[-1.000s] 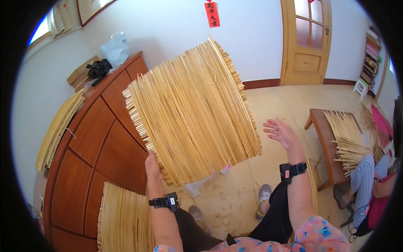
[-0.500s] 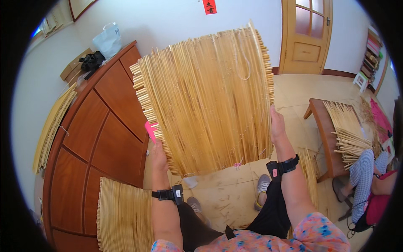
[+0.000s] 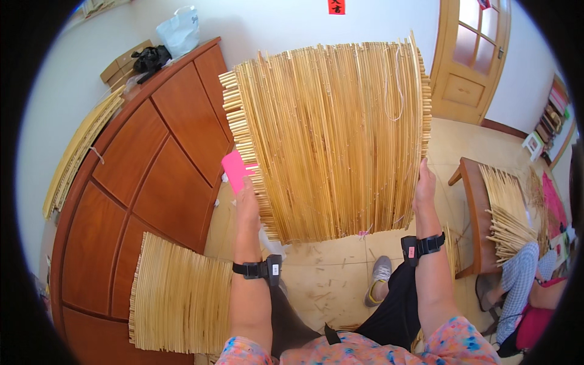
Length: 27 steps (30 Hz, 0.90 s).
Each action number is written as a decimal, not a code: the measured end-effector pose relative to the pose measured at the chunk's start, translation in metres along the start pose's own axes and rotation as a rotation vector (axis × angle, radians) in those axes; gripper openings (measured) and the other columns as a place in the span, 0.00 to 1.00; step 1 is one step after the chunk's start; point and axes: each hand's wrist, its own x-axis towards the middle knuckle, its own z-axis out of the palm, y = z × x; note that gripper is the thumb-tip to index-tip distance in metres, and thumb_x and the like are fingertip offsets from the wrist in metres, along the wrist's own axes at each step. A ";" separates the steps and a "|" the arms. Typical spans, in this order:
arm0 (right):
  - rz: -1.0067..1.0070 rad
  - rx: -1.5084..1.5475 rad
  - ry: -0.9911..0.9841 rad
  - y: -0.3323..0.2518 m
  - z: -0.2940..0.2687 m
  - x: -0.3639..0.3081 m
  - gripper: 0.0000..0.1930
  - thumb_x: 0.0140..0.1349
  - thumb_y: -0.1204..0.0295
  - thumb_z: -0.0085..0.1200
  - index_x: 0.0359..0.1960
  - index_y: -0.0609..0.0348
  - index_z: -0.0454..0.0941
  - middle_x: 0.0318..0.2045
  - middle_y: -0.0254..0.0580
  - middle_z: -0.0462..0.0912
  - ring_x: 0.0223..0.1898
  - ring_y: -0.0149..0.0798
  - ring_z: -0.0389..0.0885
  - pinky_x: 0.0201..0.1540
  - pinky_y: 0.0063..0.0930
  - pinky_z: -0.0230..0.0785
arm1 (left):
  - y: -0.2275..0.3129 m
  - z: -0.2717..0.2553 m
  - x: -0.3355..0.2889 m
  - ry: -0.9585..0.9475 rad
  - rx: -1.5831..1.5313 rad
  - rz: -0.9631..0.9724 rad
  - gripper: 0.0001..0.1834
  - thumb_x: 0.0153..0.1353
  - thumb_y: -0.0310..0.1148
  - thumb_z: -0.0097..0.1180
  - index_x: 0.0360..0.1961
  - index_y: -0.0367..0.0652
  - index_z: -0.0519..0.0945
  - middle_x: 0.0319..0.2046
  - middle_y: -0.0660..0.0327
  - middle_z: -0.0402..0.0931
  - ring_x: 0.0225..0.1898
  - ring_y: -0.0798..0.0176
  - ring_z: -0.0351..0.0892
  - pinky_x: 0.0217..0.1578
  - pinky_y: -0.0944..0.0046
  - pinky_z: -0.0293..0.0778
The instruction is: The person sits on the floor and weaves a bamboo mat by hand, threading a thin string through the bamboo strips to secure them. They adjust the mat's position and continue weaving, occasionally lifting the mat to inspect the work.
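A thick, slightly curved reed mat (image 3: 334,146), made of long straw-coloured stalks laid side by side, is held up in front of me. My left hand (image 3: 246,201) grips its left edge, where stalk ends stick out unevenly. My right hand (image 3: 424,185) is closed on the lower part of the right edge. Both hands' fingers are partly hidden by the mat. A loop of pale string (image 3: 400,115) hangs on its face near the upper right. Something flat and pink (image 3: 236,173) shows beside my left hand; whether it touches the mat I cannot tell.
Another reed mat (image 3: 182,298) is at the lower left, by a reddish-brown wooden cabinet (image 3: 158,188). To the right, a low wooden bench (image 3: 477,213) bears loose stalks (image 3: 511,228), with a seated person (image 3: 517,292) beside it. Stalk scraps lie on the tiled floor (image 3: 340,274).
The mat, still in both hands, has shifted right in the picture, and its tilt has lessened. The room has also shifted right as the view turned. More of the pink thing shows.
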 end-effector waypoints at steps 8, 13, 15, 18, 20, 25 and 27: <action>0.147 -0.076 -0.014 0.022 -0.001 0.004 0.26 0.74 0.51 0.40 0.41 0.65 0.79 0.33 0.40 0.82 0.31 0.31 0.80 0.35 0.25 0.74 | -0.016 0.006 0.002 0.165 0.069 0.207 0.26 0.74 0.47 0.43 0.46 0.31 0.79 0.41 0.61 0.79 0.40 0.70 0.76 0.44 0.68 0.71; 0.118 -0.051 0.038 0.022 0.002 0.006 0.27 0.73 0.49 0.41 0.41 0.66 0.79 0.35 0.42 0.82 0.33 0.34 0.82 0.37 0.28 0.76 | -0.014 0.010 -0.003 0.139 -0.042 0.221 0.24 0.74 0.44 0.43 0.43 0.31 0.80 0.37 0.63 0.80 0.38 0.72 0.75 0.43 0.69 0.71; 0.105 -0.041 0.029 0.020 -0.001 0.009 0.28 0.73 0.49 0.41 0.42 0.67 0.79 0.36 0.43 0.82 0.34 0.35 0.82 0.38 0.30 0.76 | -0.013 0.008 -0.002 0.125 -0.024 0.207 0.25 0.74 0.45 0.42 0.43 0.31 0.80 0.37 0.62 0.80 0.39 0.70 0.75 0.44 0.68 0.71; 0.123 -0.046 0.050 0.015 -0.005 0.009 0.28 0.72 0.49 0.42 0.44 0.68 0.78 0.37 0.44 0.83 0.35 0.36 0.83 0.39 0.30 0.77 | -0.014 0.000 0.003 0.099 0.109 0.191 0.26 0.74 0.46 0.40 0.43 0.30 0.79 0.37 0.57 0.80 0.40 0.67 0.76 0.45 0.67 0.71; 0.141 -0.001 0.057 0.009 -0.003 0.008 0.28 0.72 0.50 0.42 0.46 0.69 0.77 0.39 0.45 0.83 0.37 0.37 0.83 0.39 0.32 0.77 | -0.017 -0.014 0.012 0.082 0.291 0.180 0.27 0.74 0.46 0.39 0.43 0.30 0.79 0.37 0.54 0.81 0.41 0.64 0.77 0.46 0.66 0.70; 0.204 0.193 0.046 0.012 -0.008 0.009 0.29 0.73 0.50 0.41 0.51 0.70 0.75 0.43 0.47 0.82 0.41 0.40 0.83 0.42 0.34 0.78 | -0.017 -0.011 0.009 0.041 0.392 0.257 0.25 0.73 0.45 0.40 0.44 0.31 0.79 0.37 0.53 0.82 0.40 0.61 0.79 0.46 0.64 0.72; 0.184 0.211 0.026 0.013 -0.006 0.007 0.28 0.73 0.50 0.41 0.51 0.69 0.75 0.44 0.48 0.82 0.41 0.40 0.83 0.43 0.35 0.78 | -0.017 -0.008 0.006 0.003 0.427 0.273 0.22 0.72 0.43 0.44 0.44 0.32 0.79 0.37 0.53 0.82 0.40 0.61 0.80 0.45 0.64 0.73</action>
